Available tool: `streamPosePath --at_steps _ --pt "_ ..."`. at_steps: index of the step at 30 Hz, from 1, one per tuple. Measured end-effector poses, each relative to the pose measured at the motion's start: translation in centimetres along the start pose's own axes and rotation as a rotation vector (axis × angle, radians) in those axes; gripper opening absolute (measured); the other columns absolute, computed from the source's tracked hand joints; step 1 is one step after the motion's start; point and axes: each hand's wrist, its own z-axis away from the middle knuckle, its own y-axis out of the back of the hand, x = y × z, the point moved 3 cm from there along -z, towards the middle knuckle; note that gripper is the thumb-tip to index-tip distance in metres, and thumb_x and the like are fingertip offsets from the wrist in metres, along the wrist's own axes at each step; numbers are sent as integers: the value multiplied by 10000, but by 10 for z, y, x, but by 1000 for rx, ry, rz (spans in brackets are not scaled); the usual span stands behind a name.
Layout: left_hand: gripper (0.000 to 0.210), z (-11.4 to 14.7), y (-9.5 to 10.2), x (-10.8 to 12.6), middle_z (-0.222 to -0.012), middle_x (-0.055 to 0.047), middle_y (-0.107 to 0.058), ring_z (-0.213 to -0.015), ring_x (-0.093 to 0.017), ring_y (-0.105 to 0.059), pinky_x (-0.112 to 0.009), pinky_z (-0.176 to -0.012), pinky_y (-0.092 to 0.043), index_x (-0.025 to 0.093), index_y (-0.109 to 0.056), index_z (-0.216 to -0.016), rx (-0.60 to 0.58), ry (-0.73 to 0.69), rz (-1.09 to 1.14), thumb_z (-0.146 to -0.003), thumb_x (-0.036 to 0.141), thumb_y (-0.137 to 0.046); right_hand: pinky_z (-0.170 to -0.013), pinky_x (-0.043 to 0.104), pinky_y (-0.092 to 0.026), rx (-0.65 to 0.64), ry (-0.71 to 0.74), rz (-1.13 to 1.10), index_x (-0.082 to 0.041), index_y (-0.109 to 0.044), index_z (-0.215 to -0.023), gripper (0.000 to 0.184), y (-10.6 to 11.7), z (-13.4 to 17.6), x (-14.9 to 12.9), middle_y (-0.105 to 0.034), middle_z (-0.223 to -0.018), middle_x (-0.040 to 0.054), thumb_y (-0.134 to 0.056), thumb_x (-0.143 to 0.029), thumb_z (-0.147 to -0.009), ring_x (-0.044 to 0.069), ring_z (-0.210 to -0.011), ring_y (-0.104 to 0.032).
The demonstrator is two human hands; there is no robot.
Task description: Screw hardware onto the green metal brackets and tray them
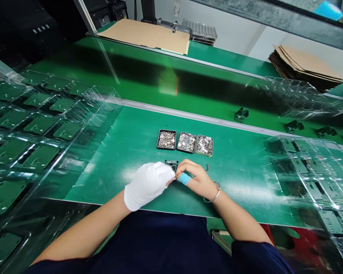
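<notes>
My left hand (150, 182), in a white glove, and my bare right hand (197, 178), with blue tape on the thumb, meet over the near part of the green table. Fingertips on both hands are pinched together, and whatever small piece is between them is hidden. Just beyond the fingers, a small green circuit board (171, 163) is partly covered by the hands; whether either hand grips it cannot be made out. Farther off stand three small trays, the left tray (158, 141), middle tray (178, 142) and right tray (212, 146), full of tiny metal parts.
A small L-shaped hex key (207, 167) lies right of my right hand. Clear plastic blister trays (65, 156) flank the left side, and more clear trays (311, 171) the right. Behind a metal rail (171, 110), small assemblies (241, 114) rest on a green belt. Cardboard sheets (311, 64) are stacked farther back.
</notes>
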Motion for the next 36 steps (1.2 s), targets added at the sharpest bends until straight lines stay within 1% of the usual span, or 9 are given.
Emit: streamPosePath --at_steps 3,6,9,12,14,16,26,32,36 --pt "243 4 2 8 -550 8 -535 -497 -145 -490 -272 -488 -304 173 -537 -655 -8 -135 -171 -836 52 -431 -746 301 -456 -88 8 95 -197 -574 -805 86 -1 1 1 -599 -796 13 -535 -125 -832 139 -734 -552" --pt "219 11 -3 8 -562 7 -539 -501 -146 -506 -272 -492 -333 176 -530 -672 -41 -147 -123 -837 71 -431 -772 310 -439 -211 46 219 -198 -563 -805 100 -2 2 1 -594 -769 2 -536 -102 -810 143 -733 -540" --pt "175 21 -14 -7 -869 -80 -647 -803 -216 -624 -335 -686 -482 162 -568 -897 -19 66 90 -849 324 -522 -756 302 -431 -163 55 274 -199 -549 -788 104 5 1 3 -592 -754 -3 -514 -111 -828 141 -718 -533" --pt "601 31 -34 -26 -1261 -172 -527 -1183 -299 -509 -440 -944 -453 137 -420 -1247 -89 350 295 -771 452 -608 -726 300 -422 -7 30 356 -196 -543 -779 97 13 -1 10 -583 -757 9 -499 -139 -844 151 -720 -523" --pt "612 34 -47 -30 -1279 -146 -518 -1196 -280 -507 -438 -971 -448 164 -370 -1290 -183 464 412 -777 400 -606 -723 308 -414 7 28 425 -192 -544 -787 89 13 -2 15 -583 -766 19 -492 -145 -842 162 -731 -519" --pt "527 34 -52 -29 -1221 -117 -548 -1149 -257 -540 -425 -964 -457 180 -398 -1255 -201 519 487 -792 351 -582 -731 316 -405 -19 39 478 -188 -548 -799 88 8 -2 20 -589 -778 27 -484 -142 -838 169 -737 -516" --pt "436 23 -38 -15 -1098 -126 -552 -1041 -262 -556 -427 -888 -491 150 -439 -1198 -47 305 331 -775 211 -522 -749 338 -383 -52 97 637 -163 -565 -833 124 -1 0 21 -589 -796 63 -444 -150 -853 197 -751 -494" --pt "451 22 -33 -13 -1081 -123 -567 -993 -260 -578 -413 -847 -508 155 -443 -1190 -44 297 316 -747 197 -518 -795 360 -388 -61 190 692 -160 -564 -846 116 -3 1 19 -591 -807 71 -450 -140 -850 207 -762 -485" --pt "431 21 -32 -12 -1060 -134 -583 -985 -275 -580 -428 -843 -501 149 -468 -1171 -16 257 245 -745 195 -518 -844 375 -391 -50 142 732 -164 -563 -876 118 -3 2 20 -594 -844 75 -462 -121 -833 213 -791 -488"
